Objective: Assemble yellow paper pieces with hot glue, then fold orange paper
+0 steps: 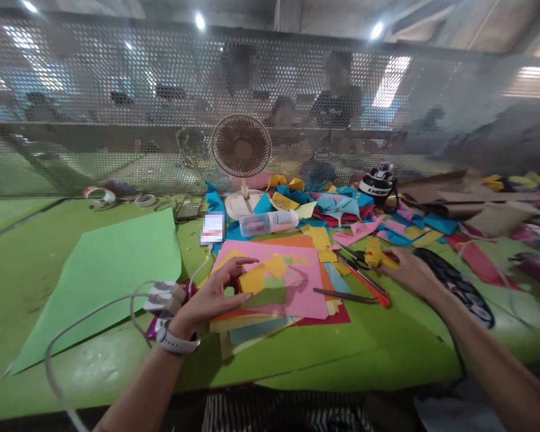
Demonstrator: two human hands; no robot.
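Note:
My left hand [222,291], with a white watch on its wrist, is curled round a yellow paper piece [252,281], thumb below and fingers above. Beneath it lies a stack of coloured sheets topped by a pink sheet [312,300], with small yellow and green scraps on it. To the right, my right hand [407,273] has its fingers closed on the yellow handles of what look like scissors [380,255]; the blades point left. Just in front of that hand lie an orange-and-black cutter [369,282] and a dark, narrow metal strip [344,294].
A large green sheet [130,264] covers the table's left side. White plugs [165,297] and cables sit by my left wrist. Behind the stack are a phone [213,228], a clear bottle [270,222], a fan [242,147] and coloured scraps. A dark pouch [459,291] lies right.

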